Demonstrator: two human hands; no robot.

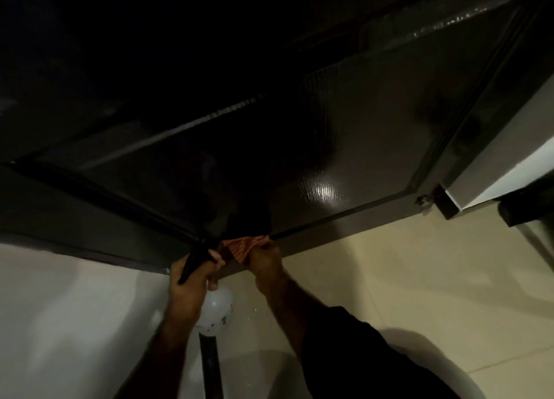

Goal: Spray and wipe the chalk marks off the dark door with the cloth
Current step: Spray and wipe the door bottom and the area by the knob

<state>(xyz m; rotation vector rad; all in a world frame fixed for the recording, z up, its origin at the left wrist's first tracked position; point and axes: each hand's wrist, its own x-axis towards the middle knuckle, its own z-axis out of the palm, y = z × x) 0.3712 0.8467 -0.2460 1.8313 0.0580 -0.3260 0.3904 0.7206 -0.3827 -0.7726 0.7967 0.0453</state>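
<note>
left hand [188, 290]: curled round the black head of a spray bottle [216, 310]; contents unclear
right hand [265, 259]: pinches the orange cloth [242, 246] on the door [344, 146], low edge, just right of the bottle

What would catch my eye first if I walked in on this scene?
Probably the bright glare on the glossy dark door, right of centre. Just below it, at the door's bottom edge, the right hand presses an orange checked cloth against the panel. Beside it the left hand grips a white spray bottle by its black trigger head, above the pale tiled floor.
</note>
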